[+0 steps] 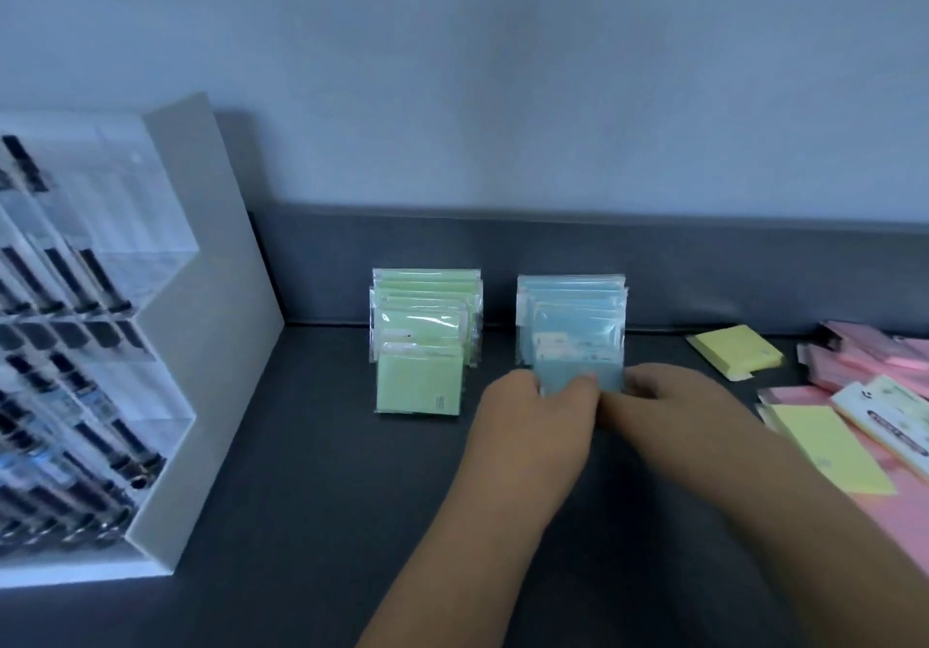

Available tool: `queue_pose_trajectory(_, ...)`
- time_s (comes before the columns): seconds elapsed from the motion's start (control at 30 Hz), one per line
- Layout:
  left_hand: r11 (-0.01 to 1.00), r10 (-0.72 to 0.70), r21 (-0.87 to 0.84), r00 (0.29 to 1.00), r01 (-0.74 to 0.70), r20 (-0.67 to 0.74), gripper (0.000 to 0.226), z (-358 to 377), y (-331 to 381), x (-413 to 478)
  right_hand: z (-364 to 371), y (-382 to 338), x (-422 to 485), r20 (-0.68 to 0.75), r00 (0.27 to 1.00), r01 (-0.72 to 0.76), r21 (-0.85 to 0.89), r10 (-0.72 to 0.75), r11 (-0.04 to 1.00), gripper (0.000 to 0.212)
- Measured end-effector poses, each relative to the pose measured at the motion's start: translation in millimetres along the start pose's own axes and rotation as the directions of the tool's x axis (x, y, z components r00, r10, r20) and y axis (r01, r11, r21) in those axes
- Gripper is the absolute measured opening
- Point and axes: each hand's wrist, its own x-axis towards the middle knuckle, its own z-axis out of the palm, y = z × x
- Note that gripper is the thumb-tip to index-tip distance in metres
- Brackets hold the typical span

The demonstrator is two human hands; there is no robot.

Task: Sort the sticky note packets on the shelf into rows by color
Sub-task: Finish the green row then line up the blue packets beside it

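Blue packet (pixel 578 378), front of blue row (pixel 570 315), flat on shelf (pixel 301 471), just ahead of both hands. Left hand (pixel 533 411) & right hand (pixel 668 396) pinch its near edge; green row (pixel 425 335) to left, yellow/pink pile (pixel 829 436) unsorted at right.

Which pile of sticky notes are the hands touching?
The blue row of plastic-wrapped packets, right of the green row. Both hands, left hand and right hand, meet at its front packet.
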Motion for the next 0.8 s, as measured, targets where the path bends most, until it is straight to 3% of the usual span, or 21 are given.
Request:
queue_pose_trajectory(0.2,0.994,0.104,0.044,0.995,-0.104,0.010,0.028,-5,-10,-9,5,1,-13,-0.093,0.996,-0.009,-0.058,0.003,0.998,0.031)
queue_pose_trajectory(0.3,0.980,0.189,0.067,0.982,-0.190,0.019,0.023,-4,-9,-20,-1,7,-23,-0.158,0.987,-0.016,-0.076,0.004,0.997,0.019)
queue_pose_trajectory(0.33,0.962,0.253,0.096,0.967,-0.254,0.030,0.031,-3,-9,-22,-4,12,-26,-0.181,0.983,-0.018,-0.091,0.001,0.996,0.039)
queue_pose_trajectory(0.4,0.901,0.394,0.178,0.918,-0.395,0.043,0.046,2,-11,-25,-12,21,-32,-0.246,0.969,-0.008,-0.125,-0.023,0.992,0.060)
queue_pose_trajectory(0.6,0.545,0.608,0.574,0.760,-0.611,0.230,0.050,32,-13,-37,-41,65,-44,-0.363,0.930,-0.027,-0.222,-0.057,0.975,0.064)
queue_pose_trajectory(0.8,0.519,0.550,0.588,0.769,-0.620,0.324,0.056,93,-9,-54,-84,131,-55,-0.380,0.923,-0.042,-0.250,-0.058,0.967,0.059)
